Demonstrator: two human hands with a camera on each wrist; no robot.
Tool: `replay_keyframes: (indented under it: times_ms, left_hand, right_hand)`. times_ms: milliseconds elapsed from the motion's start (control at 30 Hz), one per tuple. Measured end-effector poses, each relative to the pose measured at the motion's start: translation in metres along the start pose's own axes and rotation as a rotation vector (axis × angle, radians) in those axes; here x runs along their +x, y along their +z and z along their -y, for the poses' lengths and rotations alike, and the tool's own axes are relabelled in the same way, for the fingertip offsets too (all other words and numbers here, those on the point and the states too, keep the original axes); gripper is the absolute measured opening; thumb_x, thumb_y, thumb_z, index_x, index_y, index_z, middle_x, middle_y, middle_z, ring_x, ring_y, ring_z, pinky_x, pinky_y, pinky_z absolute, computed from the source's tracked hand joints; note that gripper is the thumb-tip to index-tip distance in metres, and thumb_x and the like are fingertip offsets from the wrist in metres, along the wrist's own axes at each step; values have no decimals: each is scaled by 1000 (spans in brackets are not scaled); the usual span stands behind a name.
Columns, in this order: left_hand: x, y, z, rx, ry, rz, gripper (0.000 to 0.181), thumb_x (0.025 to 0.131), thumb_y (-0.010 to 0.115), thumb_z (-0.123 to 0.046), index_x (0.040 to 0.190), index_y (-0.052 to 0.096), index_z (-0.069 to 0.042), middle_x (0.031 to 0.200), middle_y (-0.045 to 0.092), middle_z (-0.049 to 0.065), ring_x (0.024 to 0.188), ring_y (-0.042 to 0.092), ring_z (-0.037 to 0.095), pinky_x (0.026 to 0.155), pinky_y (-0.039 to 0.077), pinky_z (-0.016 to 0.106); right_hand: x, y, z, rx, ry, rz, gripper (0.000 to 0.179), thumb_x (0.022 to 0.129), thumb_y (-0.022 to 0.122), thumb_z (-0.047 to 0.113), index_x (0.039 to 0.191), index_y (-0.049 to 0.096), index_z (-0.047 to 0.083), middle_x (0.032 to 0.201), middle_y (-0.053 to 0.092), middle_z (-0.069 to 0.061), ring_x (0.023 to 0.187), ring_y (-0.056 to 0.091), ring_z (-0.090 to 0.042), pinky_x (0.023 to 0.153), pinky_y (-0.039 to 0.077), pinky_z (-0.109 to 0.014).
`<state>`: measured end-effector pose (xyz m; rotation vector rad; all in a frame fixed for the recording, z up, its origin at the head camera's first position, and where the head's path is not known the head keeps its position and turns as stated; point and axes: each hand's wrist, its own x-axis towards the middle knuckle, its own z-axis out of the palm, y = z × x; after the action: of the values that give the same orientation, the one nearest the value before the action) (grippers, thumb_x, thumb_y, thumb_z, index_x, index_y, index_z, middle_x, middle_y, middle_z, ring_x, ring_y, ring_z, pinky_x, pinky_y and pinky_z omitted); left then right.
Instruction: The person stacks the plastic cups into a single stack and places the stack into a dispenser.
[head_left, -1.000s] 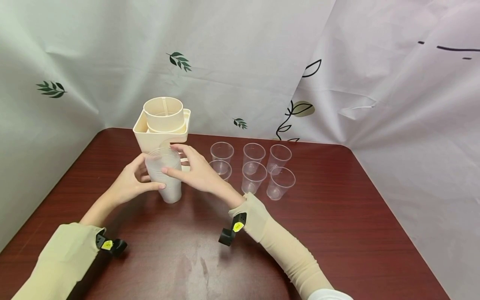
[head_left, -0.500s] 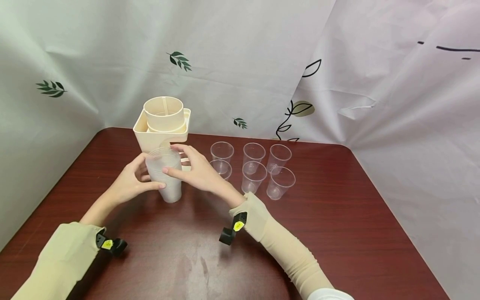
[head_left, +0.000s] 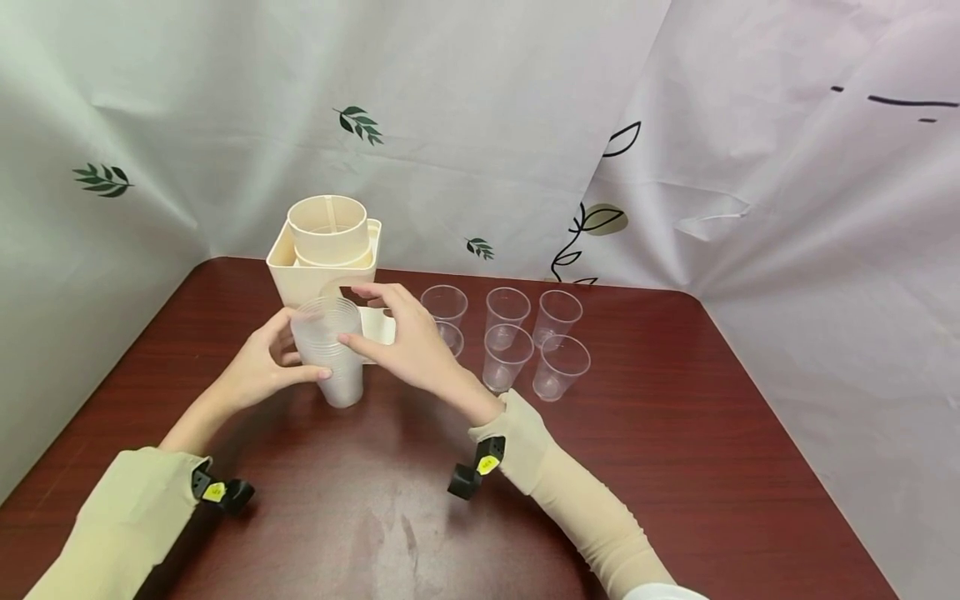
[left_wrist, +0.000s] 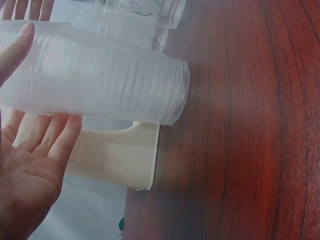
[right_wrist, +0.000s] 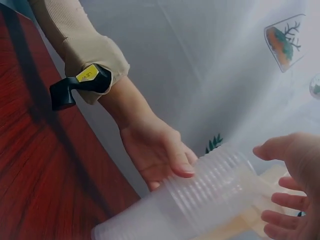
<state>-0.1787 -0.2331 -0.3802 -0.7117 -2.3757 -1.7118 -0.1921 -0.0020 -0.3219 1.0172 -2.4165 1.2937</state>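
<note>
1. One stack of nested clear cups (head_left: 343,379) stands near upright in front of the cream holder; whether its base touches the table cannot be told. Keeping it plumb should stop the nested cups from sliding apart.
2. The left hand (head_left: 258,367) grips the stack from its left, thumb in front and fingers behind. Thin plastic likely buckles, so a light, even hold suits best.
3. The right hand (head_left: 412,346) has its fingers spread and loosely bent, the thumb at or just beside the stack's right edge. Leaving the upright support to the left hand seems wise.
4. Behind the stack, the cream holder (head_left: 322,279) carries an open round tube on top; knocking the rims against it is the risk.
5. Six single cups (head_left: 562,362) stand in two rows on the table (head_left: 675,467), near the right forearm. They look light, so the right sleeve (head_left: 577,492) should stay clear.
</note>
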Motion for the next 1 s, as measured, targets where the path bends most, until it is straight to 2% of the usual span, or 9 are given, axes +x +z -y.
replay_keyframes:
  times_ms: [367,633,867,1000]
  left_hand:
    - [2,2,1,-12,6,-2,69,70,77,12,127,44,-9,119,54,-13,102,59,-3,80,54,13]
    - [1,2,1,-5,2,0,67,71,77,11,126,45,-10,119,54,-12,102,59,-3,80,54,13]
    - [1,1,2,-36,20,8,70,70,75,15,128,45,-9,120,54,-11,102,59,-2,80,54,12]
    - [1,0,2,-51,30,13,70,70,74,16,129,45,-8,121,54,-11,103,59,-2,80,53,12]
  right_hand:
    - [-13,-27,-5,-159,-13,-52,50,84,74,25,127,55,11,123,60,-2,113,56,-16,97,45,-25]
    - [-24,-47,-14,-148,7,-86,49,81,76,24,125,57,13,119,61,-2,108,57,-17,94,49,-22]
    - [-31,-61,-19,-149,30,-100,51,81,76,26,126,57,13,118,62,-7,106,57,-20,92,50,-40]
    - [-34,-67,-20,-169,33,-103,50,81,76,27,125,57,13,118,62,-5,107,56,-21,91,48,-37]
